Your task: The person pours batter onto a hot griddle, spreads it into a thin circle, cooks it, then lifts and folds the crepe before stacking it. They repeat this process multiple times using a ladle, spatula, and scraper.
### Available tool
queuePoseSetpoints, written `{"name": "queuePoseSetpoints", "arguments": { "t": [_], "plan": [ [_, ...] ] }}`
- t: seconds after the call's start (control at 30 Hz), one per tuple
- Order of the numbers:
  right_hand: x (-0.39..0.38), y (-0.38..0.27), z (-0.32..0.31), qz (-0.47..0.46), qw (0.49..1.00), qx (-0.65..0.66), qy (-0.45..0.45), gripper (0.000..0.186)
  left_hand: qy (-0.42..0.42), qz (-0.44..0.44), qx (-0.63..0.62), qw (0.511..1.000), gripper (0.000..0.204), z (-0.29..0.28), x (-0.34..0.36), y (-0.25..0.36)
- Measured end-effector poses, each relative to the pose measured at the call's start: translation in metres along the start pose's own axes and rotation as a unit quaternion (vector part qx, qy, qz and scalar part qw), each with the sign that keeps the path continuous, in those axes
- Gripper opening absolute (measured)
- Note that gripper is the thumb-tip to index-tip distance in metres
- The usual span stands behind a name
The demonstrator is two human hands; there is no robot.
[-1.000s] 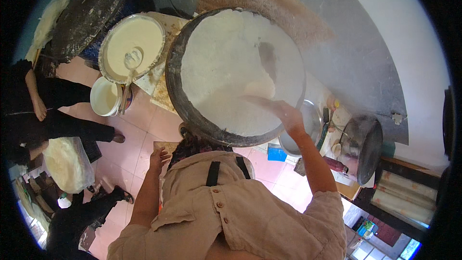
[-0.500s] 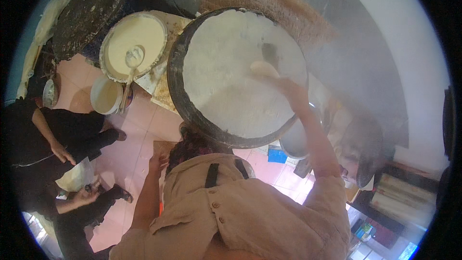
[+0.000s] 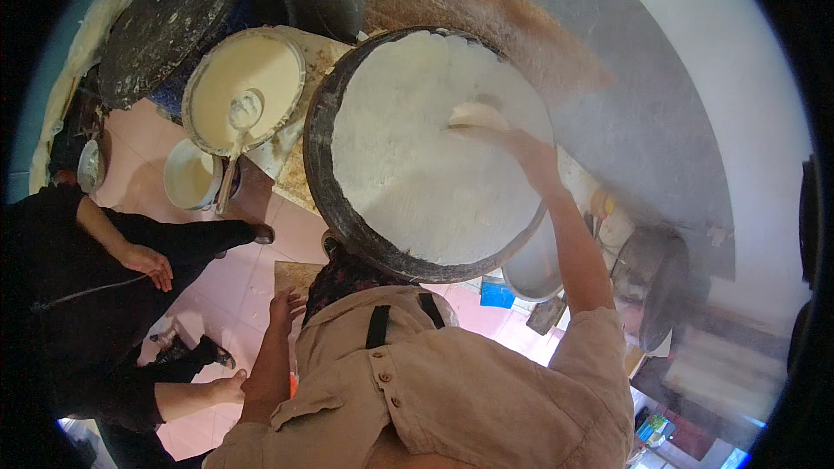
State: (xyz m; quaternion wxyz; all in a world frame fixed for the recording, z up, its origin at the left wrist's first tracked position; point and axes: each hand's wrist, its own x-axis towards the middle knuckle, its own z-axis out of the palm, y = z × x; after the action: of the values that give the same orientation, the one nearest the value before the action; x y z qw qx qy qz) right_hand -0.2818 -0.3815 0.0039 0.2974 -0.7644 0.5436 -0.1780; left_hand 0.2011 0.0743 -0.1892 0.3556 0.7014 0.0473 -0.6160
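Shift since the earlier frame: the co-worker's lower hand [image 3: 228, 388] has come across to just beside the wearer's left forearm, and the dark patch toward the griddle's far right is now mostly covered.
Spreader: a pale rounded tool [image 3: 476, 115] on or just above the batter sheet [image 3: 400, 139], right of its middle; steam blurs the exact contact.
Right hand: its grip [image 3: 530, 156] is closed on the spreader's near side — finger placement is blurred.
Left hand: empty, fingers loosely curled [image 3: 287, 306], beside the wearer's hip.
Griddle: round, dark-rimmed [image 3: 323, 174], nearly covered by the sheet.
Ladle: rests [image 3: 237, 143] in the batter basin [image 3: 189, 113], handle over the rim.
Handling: the spreader looks light and stiff, perhaps slippery when wet; best held by the near edge, fingers clear of the heat. The sheet seems soft and easily torn — light, level pressure suits it.
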Motion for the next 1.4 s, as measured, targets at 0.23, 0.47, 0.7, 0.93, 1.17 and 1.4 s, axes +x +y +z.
{"name": "queuePoseSetpoints", "arguments": {
  "t": [0.23, 0.47, 0.7, 0.93, 1.17, 1.4],
  "plan": [
    [0.069, -0.011, -0.007, 0.057, 0.993, 0.106, 0.000, 0.031, 0.015, -0.024, -0.008, 1.000, 0.053, 0.014, -0.005, 0.006],
    [0.065, -0.052, -0.030, -0.073, 0.983, -0.080, 0.150, 0.033, -0.014, 0.049, 0.054, 0.997, 0.039, 0.030, 0.001, 0.071],
    [0.036, -0.010, -0.029, 0.157, 0.938, -0.192, 0.241, 0.037, -0.225, 0.363, -0.138, 0.894, 0.039, 0.133, -0.102, 0.271],
    [0.083, -0.022, 0.042, 0.081, 0.939, -0.150, 0.300, 0.031, -0.317, 0.405, -0.133, 0.847, 0.042, 0.232, -0.123, 0.347],
    [0.057, -0.113, 0.045, 0.030, 0.992, -0.054, 0.110, 0.028, -0.339, 0.360, -0.150, 0.856, 0.045, 0.239, -0.104, 0.341],
    [0.060, -0.132, 0.031, 0.121, 0.977, -0.047, 0.167, 0.024, -0.305, 0.352, -0.164, 0.869, 0.047, 0.220, -0.103, 0.334]
  ]
}}
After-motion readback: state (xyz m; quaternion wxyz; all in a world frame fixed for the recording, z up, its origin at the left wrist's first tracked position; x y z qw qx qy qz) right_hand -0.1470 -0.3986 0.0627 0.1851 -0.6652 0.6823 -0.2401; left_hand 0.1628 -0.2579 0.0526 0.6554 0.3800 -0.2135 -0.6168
